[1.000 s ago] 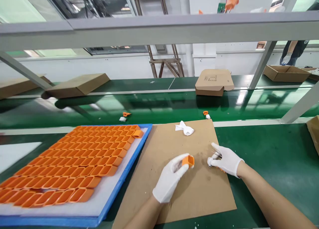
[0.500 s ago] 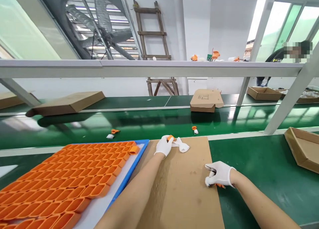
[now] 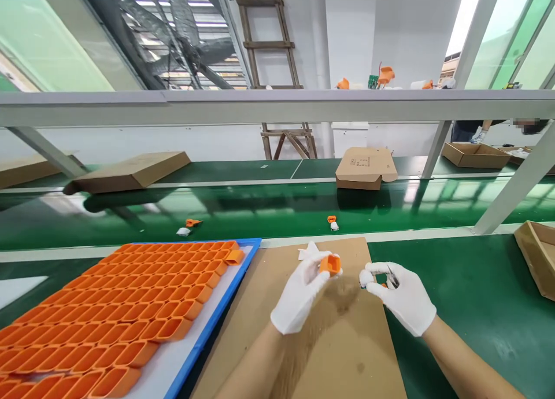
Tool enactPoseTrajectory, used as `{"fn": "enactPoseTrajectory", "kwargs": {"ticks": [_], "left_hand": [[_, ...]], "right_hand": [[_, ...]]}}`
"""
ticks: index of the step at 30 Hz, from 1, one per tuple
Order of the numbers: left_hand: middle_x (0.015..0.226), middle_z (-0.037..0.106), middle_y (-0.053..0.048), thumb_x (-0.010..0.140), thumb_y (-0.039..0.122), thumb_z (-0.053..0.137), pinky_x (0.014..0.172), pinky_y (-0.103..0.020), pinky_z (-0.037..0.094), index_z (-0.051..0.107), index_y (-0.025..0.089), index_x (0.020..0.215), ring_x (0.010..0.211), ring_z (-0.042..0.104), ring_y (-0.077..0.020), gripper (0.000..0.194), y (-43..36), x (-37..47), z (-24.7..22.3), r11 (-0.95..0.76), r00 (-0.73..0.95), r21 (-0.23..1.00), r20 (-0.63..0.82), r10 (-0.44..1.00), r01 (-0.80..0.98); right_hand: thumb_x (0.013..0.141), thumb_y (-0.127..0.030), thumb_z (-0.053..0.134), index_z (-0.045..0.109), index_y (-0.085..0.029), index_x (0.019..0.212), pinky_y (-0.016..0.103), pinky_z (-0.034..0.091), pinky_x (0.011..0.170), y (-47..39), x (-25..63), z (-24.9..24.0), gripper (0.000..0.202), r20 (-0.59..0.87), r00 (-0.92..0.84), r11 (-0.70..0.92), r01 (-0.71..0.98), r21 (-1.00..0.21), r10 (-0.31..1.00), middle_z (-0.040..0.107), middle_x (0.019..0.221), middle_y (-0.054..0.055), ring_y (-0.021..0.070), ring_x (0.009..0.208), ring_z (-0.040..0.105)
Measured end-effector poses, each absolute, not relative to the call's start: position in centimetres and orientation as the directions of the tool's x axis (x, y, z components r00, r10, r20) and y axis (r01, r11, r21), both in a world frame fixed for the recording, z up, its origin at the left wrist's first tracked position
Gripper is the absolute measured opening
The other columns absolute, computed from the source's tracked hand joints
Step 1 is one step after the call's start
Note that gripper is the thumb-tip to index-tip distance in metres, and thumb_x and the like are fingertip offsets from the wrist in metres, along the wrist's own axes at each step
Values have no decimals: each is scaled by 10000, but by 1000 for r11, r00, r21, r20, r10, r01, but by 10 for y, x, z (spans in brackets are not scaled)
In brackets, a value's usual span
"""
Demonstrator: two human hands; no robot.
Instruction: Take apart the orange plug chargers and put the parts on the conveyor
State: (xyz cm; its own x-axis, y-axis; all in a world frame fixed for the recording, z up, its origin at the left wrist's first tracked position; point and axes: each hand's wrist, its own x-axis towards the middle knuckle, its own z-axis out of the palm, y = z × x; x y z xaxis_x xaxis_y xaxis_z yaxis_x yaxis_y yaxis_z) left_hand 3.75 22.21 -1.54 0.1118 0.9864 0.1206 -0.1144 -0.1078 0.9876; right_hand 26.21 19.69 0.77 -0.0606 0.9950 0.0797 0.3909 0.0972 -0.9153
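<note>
My left hand [image 3: 299, 292], in a white glove, pinches a small hollow orange plastic housing [image 3: 331, 264] above the cardboard sheet [image 3: 342, 353], its opening turned towards me. Just behind that hand lies a crumpled white cloth [image 3: 309, 250]. To the right, my gloved right hand [image 3: 405, 295] grips a small rounded white part [image 3: 366, 278] between thumb and forefinger. A slim metal tool, apparently tweezers [image 3: 392, 276], is tucked in the same hand, with a bit of orange beside it. Rows of orange housings [image 3: 125, 306] fill a blue-edged white tray [image 3: 249, 260] on the left.
Two orange-and-white pieces lie on the green conveyor belt [image 3: 269, 208]. Cardboard boxes [image 3: 366, 166] stand beyond it, with another box [image 3: 537, 254] at the right. A shelf beam [image 3: 277, 109] crosses overhead on slanted posts. Another person's gloved hand [image 3: 479, 136] shows at the back right.
My left hand has lifted the orange housing from beside the cloth and brought it nearer and rightward. My right hand has risen slightly, bringing the white part up beside it. The view has shifted slightly.
</note>
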Motion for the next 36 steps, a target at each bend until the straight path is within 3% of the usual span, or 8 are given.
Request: {"fn": "enactPoseTrajectory", "kwargs": {"ticks": [3, 7, 13, 18, 23, 25, 28, 36], "left_hand": [[1247, 654, -103, 778, 391, 755, 935, -419, 511, 656, 240, 1105, 1102, 625, -272, 373, 204, 51, -20, -18, 206, 980, 60, 977, -198], [1226, 671, -107, 723, 353, 808, 944, -413, 519, 691, 243, 1080, 1137, 609, -284, 391, 201, 51, -25, 36, 253, 981, 13, 967, -191], [1176, 700, -80, 738, 306, 800, 972, -408, 522, 708, 256, 1082, 1097, 632, -253, 359, 203, 50, -23, -9, 316, 990, 54, 947, -141], [1162, 706, -35, 746, 261, 802, 983, -339, 529, 722, 332, 1101, 1093, 642, -210, 371, 199, 52, -20, -79, 357, 989, 118, 926, -122], [1154, 711, -11, 746, 212, 801, 950, -287, 554, 723, 385, 1109, 1083, 656, -184, 409, 197, 52, -21, -167, 364, 974, 213, 907, -155], [1152, 714, -10, 743, 199, 803, 949, -278, 558, 722, 388, 1111, 1079, 662, -179, 421, 197, 51, -21, -191, 359, 971, 231, 904, -146], [1148, 721, -4, 736, 193, 808, 946, -257, 561, 721, 392, 1115, 1075, 669, -168, 437, 197, 50, -22, -207, 352, 971, 236, 906, -118], [1125, 739, 8, 699, 171, 834, 913, -193, 572, 733, 381, 1094, 1040, 694, -140, 459, 197, 51, -22, -243, 347, 958, 281, 895, -149]], "right_hand": [[769, -158, 678, 711, -235, 962, 276, 484, 495, 186, 253, -3, 210, 446, 97, 379, 387, -841, 890, 738, 842, -2, 99, 488, 460], [847, -17, 604, 637, -268, 1198, 279, 589, 661, 178, 251, -21, 433, 736, 8, 682, 371, -630, 676, 740, 959, 14, 107, 626, 610], [817, 16, 660, 606, -217, 1262, 301, 617, 846, 174, 255, -26, 505, 771, -61, 711, 439, -549, 633, 743, 978, 34, 144, 879, 697], [821, -4, 662, 584, -236, 1297, 221, 613, 770, 171, 253, -25, 535, 780, -133, 731, 473, -492, 611, 734, 900, 20, 117, 870, 699], [832, 54, 597, 484, -177, 1386, 196, 569, 767, 172, 252, -15, 611, 743, -255, 777, 340, -530, 618, 676, 844, 20, 86, 807, 639], [859, 56, 543, 445, -220, 1410, 183, 547, 704, 173, 252, -10, 624, 692, -305, 754, 322, -572, 655, 630, 812, 1, 71, 732, 588], [897, 19, 505, 448, -291, 1387, 163, 509, 636, 174, 252, -4, 583, 613, -348, 704, 379, -600, 710, 589, 761, -22, 65, 657, 543], [924, -85, 551, 633, -249, 1175, 210, 518, 651, 170, 255, -4, 311, 630, -345, 693, 554, -462, 696, 665, 735, 8, 102, 652, 627]]}}
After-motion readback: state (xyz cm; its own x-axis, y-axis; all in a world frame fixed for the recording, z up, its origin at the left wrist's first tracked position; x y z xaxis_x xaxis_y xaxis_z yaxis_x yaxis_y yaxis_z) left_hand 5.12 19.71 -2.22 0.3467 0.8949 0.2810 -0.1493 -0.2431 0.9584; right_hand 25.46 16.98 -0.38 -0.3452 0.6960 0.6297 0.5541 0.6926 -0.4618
